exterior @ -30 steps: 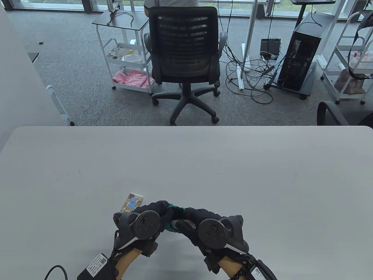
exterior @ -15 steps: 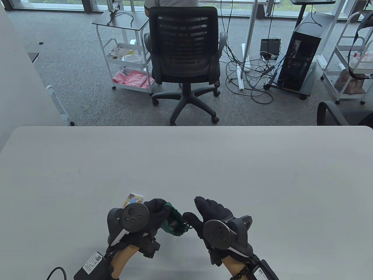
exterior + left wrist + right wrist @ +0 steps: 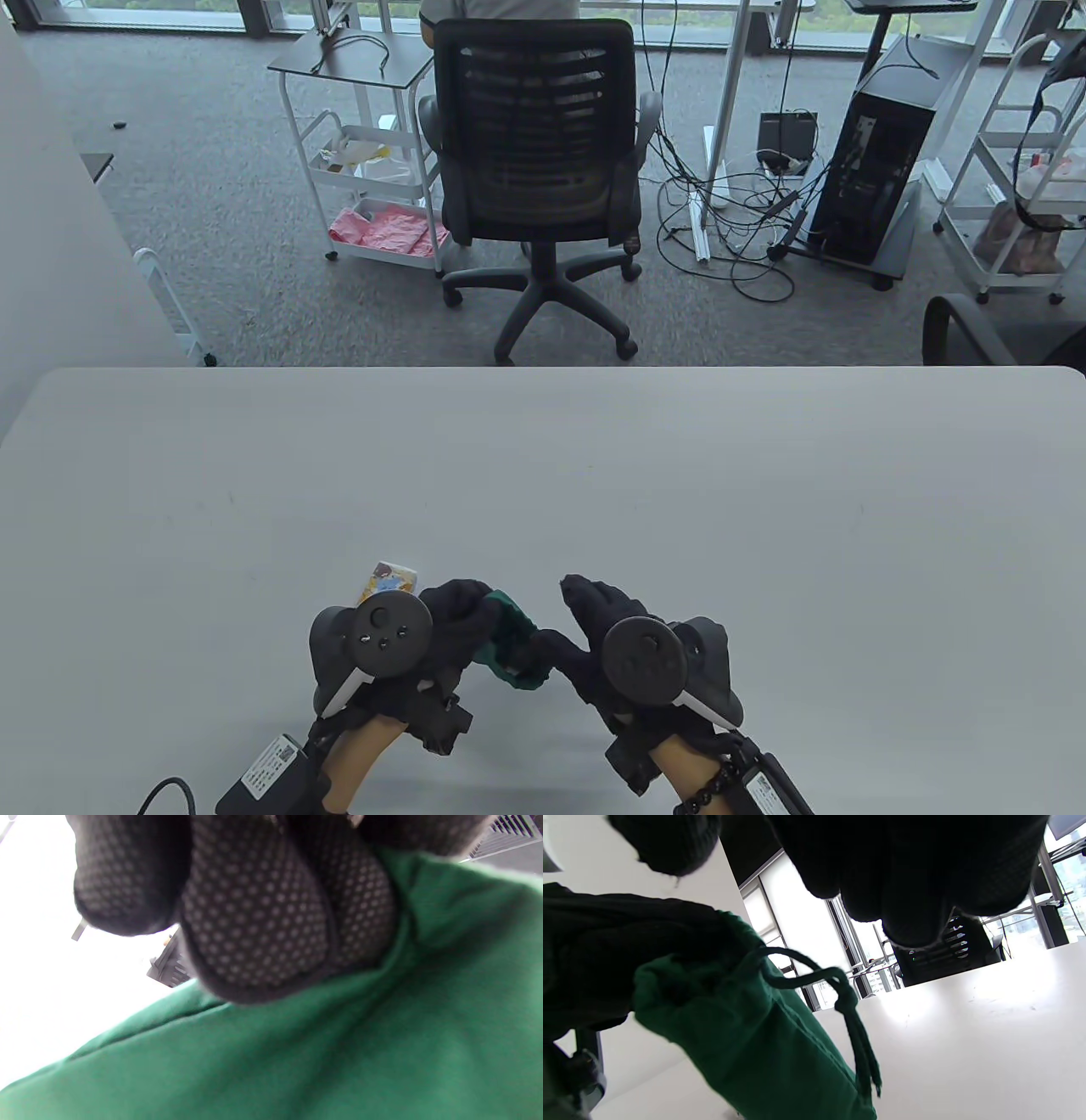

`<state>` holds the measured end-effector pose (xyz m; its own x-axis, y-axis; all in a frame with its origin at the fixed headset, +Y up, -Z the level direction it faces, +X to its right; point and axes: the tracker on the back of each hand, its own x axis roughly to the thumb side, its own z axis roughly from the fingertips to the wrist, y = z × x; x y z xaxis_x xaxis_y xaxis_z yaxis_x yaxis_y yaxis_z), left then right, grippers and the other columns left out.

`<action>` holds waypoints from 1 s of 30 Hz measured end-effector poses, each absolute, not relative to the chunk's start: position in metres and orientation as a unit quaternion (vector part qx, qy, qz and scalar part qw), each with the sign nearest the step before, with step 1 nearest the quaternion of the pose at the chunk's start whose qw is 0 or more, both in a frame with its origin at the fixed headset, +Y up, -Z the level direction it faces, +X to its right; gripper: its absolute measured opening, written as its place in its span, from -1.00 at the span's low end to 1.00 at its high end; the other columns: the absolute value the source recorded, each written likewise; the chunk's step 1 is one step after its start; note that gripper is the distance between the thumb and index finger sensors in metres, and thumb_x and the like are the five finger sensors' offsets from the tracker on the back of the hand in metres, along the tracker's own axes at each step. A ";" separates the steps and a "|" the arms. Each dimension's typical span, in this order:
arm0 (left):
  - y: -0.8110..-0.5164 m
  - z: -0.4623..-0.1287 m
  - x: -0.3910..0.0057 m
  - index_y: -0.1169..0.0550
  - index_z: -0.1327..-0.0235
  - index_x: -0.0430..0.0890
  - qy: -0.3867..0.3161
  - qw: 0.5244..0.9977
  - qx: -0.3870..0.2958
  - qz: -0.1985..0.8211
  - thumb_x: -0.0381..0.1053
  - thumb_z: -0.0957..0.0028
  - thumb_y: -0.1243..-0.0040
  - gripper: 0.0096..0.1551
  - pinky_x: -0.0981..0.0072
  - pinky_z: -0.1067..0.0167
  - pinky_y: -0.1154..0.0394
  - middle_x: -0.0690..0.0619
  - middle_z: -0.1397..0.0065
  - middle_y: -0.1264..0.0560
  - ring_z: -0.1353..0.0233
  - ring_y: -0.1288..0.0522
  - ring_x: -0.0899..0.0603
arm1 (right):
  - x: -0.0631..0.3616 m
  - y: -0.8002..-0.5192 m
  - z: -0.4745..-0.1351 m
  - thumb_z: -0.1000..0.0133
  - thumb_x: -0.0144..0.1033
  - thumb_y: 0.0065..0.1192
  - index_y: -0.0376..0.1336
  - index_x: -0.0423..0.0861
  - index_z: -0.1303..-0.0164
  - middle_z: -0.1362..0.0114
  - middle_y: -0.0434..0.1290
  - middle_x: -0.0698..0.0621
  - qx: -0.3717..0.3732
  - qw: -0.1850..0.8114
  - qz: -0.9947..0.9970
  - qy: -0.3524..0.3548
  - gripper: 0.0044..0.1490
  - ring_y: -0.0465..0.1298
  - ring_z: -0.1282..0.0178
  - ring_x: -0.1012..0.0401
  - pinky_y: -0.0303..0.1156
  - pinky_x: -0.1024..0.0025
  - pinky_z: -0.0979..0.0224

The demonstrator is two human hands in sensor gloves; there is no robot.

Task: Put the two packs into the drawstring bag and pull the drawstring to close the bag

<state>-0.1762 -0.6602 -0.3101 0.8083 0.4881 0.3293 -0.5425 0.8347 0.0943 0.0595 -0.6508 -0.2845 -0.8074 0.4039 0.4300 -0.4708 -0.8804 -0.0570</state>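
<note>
A small green drawstring bag (image 3: 506,632) hangs at the table's near edge, gripped at its bunched mouth by my left hand (image 3: 471,607). The left wrist view is filled with green cloth (image 3: 339,1048) under my curled fingers (image 3: 254,921). My right hand (image 3: 577,624) hovers just right of the bag with relaxed fingers (image 3: 903,878) and holds nothing. The dark green drawstring (image 3: 840,988) loops out of the bag (image 3: 746,1043) and dangles free, ending in a knot and tassel. One colourful pack (image 3: 386,586) lies flat on the table behind my left hand. No second pack shows.
The white table (image 3: 543,475) stretches wide beyond the hands. Past its far edge stand a black office chair (image 3: 534,170), a white trolley (image 3: 365,170) and a computer tower (image 3: 882,144) on grey carpet.
A second ago both hands were pressed together at the bag. My right hand has let go and drawn off to the right, while my left hand keeps the bag's mouth gripped.
</note>
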 end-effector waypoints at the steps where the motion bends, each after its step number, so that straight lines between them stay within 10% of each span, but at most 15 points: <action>1: -0.660 -0.310 -0.176 -0.72 0.09 -0.12 -0.149 0.946 0.093 0.271 0.22 -0.06 -0.28 -0.54 0.20 0.19 -0.78 0.14 0.30 -0.78 0.38 -0.82 0.10 | 0.057 -0.652 -0.285 -0.13 0.19 0.17 0.27 -0.36 -0.45 -0.39 0.45 -0.40 0.211 0.225 0.948 -0.076 -0.03 0.61 -0.21 -0.26 0.55 -0.22 -0.22; 30: -0.652 -0.311 -0.173 -0.70 -0.01 -0.04 -0.220 0.947 0.099 0.212 0.23 -0.02 -0.30 -0.52 0.12 0.09 -0.75 0.12 0.19 -0.78 0.28 -0.81 0.04 | 0.072 -0.645 -0.298 -0.11 -0.12 0.41 0.53 -0.27 -0.01 0.26 0.72 -0.04 0.168 0.302 0.933 -0.101 -0.49 0.74 0.47 0.29 0.74 0.35 0.31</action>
<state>-0.1731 -0.6516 -0.3115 0.8132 0.3585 0.4584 -0.4460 0.8900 0.0950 0.0724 -0.6448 -0.2984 -0.7608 0.5297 0.3750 -0.5975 -0.7973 -0.0859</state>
